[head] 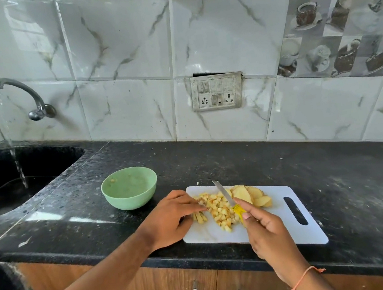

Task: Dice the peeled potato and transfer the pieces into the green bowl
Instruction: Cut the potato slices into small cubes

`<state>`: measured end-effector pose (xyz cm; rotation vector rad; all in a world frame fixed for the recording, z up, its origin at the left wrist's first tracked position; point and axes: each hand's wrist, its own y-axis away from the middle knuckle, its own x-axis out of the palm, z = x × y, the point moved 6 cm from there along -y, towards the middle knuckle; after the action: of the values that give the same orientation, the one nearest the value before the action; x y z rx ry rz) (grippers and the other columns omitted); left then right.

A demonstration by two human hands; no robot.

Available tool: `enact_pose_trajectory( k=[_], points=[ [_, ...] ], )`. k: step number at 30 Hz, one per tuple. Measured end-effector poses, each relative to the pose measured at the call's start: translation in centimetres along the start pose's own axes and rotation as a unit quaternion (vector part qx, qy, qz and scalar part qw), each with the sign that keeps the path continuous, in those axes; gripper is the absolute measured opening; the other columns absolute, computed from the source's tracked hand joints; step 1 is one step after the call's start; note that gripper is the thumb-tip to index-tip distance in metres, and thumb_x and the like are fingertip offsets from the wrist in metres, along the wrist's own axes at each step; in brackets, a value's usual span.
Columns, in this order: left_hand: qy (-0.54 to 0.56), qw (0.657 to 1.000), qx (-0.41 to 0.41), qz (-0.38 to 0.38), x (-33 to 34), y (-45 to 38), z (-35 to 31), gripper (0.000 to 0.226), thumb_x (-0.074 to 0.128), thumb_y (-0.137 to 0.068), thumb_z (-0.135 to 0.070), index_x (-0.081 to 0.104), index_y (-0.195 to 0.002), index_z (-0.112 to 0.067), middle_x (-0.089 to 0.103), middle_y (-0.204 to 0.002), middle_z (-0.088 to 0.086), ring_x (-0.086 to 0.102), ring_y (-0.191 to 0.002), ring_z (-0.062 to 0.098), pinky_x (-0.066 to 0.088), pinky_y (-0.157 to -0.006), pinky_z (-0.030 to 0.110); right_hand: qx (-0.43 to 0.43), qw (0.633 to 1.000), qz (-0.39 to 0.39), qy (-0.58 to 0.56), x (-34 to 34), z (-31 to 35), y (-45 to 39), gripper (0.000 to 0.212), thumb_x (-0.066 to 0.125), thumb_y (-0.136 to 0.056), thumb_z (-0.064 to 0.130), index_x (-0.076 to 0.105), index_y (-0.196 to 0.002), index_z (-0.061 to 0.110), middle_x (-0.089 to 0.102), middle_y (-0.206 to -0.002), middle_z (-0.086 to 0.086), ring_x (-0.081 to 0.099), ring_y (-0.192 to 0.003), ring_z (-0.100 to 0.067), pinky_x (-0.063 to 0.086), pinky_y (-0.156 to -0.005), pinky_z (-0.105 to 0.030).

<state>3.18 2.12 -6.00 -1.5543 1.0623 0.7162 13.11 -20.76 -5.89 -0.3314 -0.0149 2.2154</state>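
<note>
Centrally, white cutting board [289,219] on black table [79,219]; right hand [266,229] grips yellow-handled knife [228,199] over diced potato [220,210]; left hand [170,217] presses strips [199,216], fingers straight; green bowl [129,188] just beside board.

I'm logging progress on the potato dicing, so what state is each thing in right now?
Tap: running into the sink.
Green bowl: upright, nearly empty, a few bits inside.
Diced pieces: heaped on the cutting board.
Potato slices: uncut, stacked right of the knife.
Potato strips: under the left hand.
Left hand: fingers rest on the pieces.
Right hand: grips the knife handle.
</note>
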Motion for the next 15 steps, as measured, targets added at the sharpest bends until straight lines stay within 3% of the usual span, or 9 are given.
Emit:
enact_pose_trajectory(
  k=[9,12,15],
  points=[
    [0.039,0.997,-0.061,-0.003,-0.5,0.6,0.2,0.032,0.065,-0.093,-0.042,0.076,-0.123,-0.042,0.065,-0.11,-0.03,0.049,-0.113,-0.003,0.049,-0.097,0.024,-0.015,1.0,0.012,0.008,0.2,0.2,0.2,0.036,0.049,-0.109,0.03,0.059,-0.136,0.051,0.042,-0.053,0.013,0.031,-0.053,-0.014,0.028,-0.05,-0.031],
    [0.104,0.988,-0.11,-0.008,-0.4,0.8,0.6,0.025,0.074,-0.09,-0.043,0.079,-0.115,-0.043,0.069,-0.099,-0.027,0.06,-0.099,0.003,0.055,-0.085,0.031,-0.025,0.999,0.018,0.031,0.3,0.5,0.3,0.037,0.048,-0.109,0.029,0.057,-0.138,0.049,0.049,-0.052,0.016,0.031,-0.053,-0.014,0.029,-0.049,-0.028],
    [0.173,0.968,-0.183,-0.018,0.0,1.3,1.2,0.022,0.081,-0.089,-0.04,0.08,-0.109,-0.046,0.071,-0.094,-0.022,0.065,-0.09,0.006,0.056,-0.078,0.028,-0.053,0.995,0.009,0.081,0.6,0.9,0.5,0.038,0.047,-0.109,0.031,0.053,-0.139,0.053,0.063,-0.06,0.017,0.033,-0.049,-0.009,0.032,-0.047,-0.023]
  ],
)
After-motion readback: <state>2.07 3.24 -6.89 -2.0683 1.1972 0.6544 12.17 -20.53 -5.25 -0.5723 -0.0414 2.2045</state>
